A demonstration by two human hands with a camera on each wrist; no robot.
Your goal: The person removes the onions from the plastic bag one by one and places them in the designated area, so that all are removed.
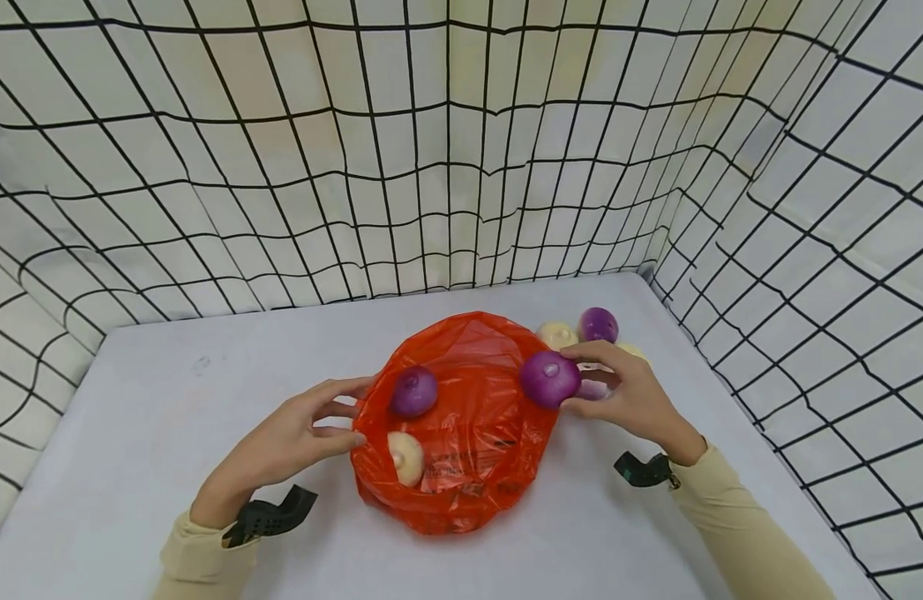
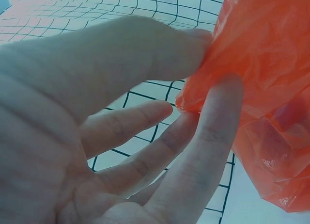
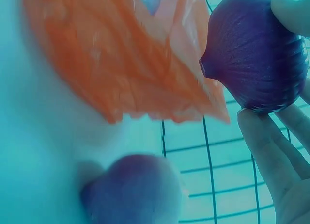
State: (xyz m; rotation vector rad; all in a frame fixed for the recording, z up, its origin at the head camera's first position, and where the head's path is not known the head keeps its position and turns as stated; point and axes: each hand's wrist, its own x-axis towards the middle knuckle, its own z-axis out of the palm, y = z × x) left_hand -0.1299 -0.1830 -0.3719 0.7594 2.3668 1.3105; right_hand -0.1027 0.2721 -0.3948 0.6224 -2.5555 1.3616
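At far left, one of my two pale sleeves (image 1: pixel 207 550) ends at one black band (image 1: pixel 274 517). My left grip (image 1: pixel 292 433) pinches the rim of the one red bag (image 1: pixel 469 508) between thumb and finger, the other fingers spread outside it. The bag sits mouth-up on the white surface (image 1: pixel 169 392) with two onions in it: one purple onion (image 1: pixel 414 392) and, nearer me, one pale onion (image 1: pixel 406 458). At the bag's right rim, my right grip (image 1: pixel 630 396) clasps one purple bulb (image 1: pixel 551 379) between thumb and fingertips, its narrow tip towards the bag; whether bulb and plastic touch, I cannot tell. Four more lie on the surface around that grip: a pale one (image 1: pixel 557 335) behind the bulb, a purple one (image 1: pixel 598 323) just right of it, another purple, partly hidden by my fingers, and a second pale, mostly covered. That makes four purple and three pale. Furthest right come a second black band (image 1: pixel 643 469), my other sleeve and the black net (image 1: pixel 829 275).
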